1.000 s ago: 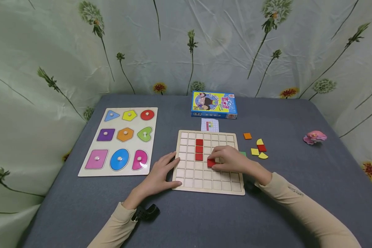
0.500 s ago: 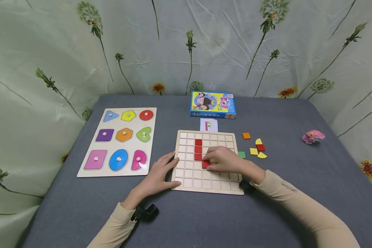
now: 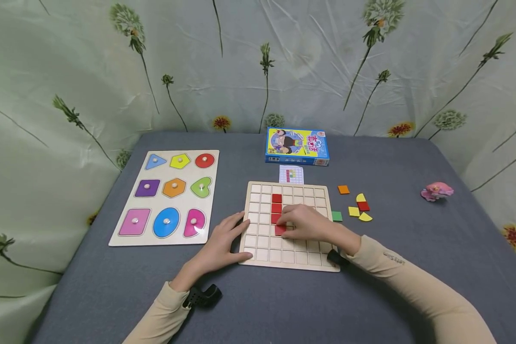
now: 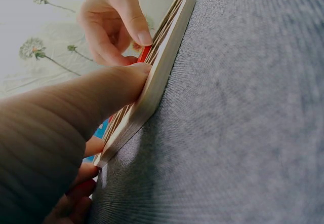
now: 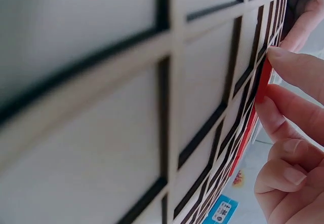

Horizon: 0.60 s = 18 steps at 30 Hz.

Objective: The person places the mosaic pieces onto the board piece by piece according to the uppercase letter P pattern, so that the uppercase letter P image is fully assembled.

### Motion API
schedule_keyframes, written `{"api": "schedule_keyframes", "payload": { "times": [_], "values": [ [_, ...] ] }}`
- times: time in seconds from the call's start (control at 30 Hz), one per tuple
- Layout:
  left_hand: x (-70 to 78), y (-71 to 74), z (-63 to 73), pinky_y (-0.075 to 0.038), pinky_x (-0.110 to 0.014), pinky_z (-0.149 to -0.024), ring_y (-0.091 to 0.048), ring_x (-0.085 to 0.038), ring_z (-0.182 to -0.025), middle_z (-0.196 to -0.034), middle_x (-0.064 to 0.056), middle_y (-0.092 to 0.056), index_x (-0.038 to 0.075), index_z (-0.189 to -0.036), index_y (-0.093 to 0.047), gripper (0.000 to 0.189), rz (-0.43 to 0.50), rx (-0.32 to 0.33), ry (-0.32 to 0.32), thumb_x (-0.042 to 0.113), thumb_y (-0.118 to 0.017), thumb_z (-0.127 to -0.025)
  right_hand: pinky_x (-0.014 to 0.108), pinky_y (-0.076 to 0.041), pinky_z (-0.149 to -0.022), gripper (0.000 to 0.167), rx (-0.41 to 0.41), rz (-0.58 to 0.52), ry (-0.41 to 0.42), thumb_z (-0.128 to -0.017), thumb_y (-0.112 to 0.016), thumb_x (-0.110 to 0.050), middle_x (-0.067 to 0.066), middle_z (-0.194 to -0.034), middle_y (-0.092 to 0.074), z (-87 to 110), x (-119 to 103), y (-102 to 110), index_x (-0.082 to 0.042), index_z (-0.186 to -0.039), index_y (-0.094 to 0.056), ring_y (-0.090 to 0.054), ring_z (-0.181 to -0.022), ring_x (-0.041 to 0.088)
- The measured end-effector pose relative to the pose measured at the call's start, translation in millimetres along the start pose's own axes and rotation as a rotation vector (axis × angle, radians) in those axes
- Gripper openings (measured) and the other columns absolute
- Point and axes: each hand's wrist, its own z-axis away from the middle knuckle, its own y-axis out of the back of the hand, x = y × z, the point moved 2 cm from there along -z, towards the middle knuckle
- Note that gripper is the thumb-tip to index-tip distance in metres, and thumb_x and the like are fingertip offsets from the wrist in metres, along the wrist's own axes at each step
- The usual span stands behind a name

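Observation:
A wooden grid board (image 3: 262, 258) lies in front of me, with three red square tiles (image 3: 276, 208) set in one column. Between thumb and fingers, my right hand (image 3: 307, 223) pinches another red tile (image 3: 280, 230) just below that column; the right wrist view shows this red tile (image 5: 264, 77) tilted against the grid. Whether it sits down in a cell I cannot tell. My left hand (image 3: 219, 241) rests along the board's left edge, fingers spread and thumb on the near corner. The left wrist view shows that thumb (image 4: 134, 77) on the board's rim (image 4: 152, 95).
Right of the board lie a green tile (image 3: 337, 216), an orange tile (image 3: 343, 189), a red tile (image 3: 363, 206) and several yellow pieces (image 3: 354, 211). A pattern card (image 3: 291, 175) and a blue box (image 3: 297, 146) stand behind. A shape puzzle (image 3: 163, 244) lies left, a pink figurine (image 3: 437, 191) far right.
My right hand has slid the pinched red tile leftward across the board, to just under the red column. The left hand has stayed at the board's edge.

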Motion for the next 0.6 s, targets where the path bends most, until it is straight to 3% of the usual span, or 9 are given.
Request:
{"api": "schedule_keyframes", "payload": {
  "times": [0.33,0.6],
  "values": [
    [-0.3,-0.8,-0.3,-0.029,-0.062,-0.104,-0.029,-0.035,-0.140,-0.152,-0.014,-0.032,0.007,-0.141,-0.042,0.079,0.004,-0.005,0.005,0.039,-0.074,-0.076,0.023,-0.049,-0.072,0.022,-0.004,0.004,-0.027,-0.078,-0.074,-0.026,-0.002,-0.088,-0.067,-4.0,-2.7,-2.7,-0.012,-0.095,-0.074,-0.056,-0.077,0.007],
    [0.1,-0.3,-0.8,-0.029,-0.062,-0.104,-0.029,-0.035,-0.140,-0.152,-0.015,-0.032,0.007,-0.141,-0.042,0.079,0.004,-0.006,0.003,0.039,-0.074,-0.077,0.023,-0.049,-0.070,0.022,0.019,0.007,-0.004,-0.077,-0.076,-0.026,-0.001,-0.086,-0.067,-7.2,-3.9,-3.7,-0.011,-0.093,-0.074,-0.056,-0.075,0.007]
  ]
}}
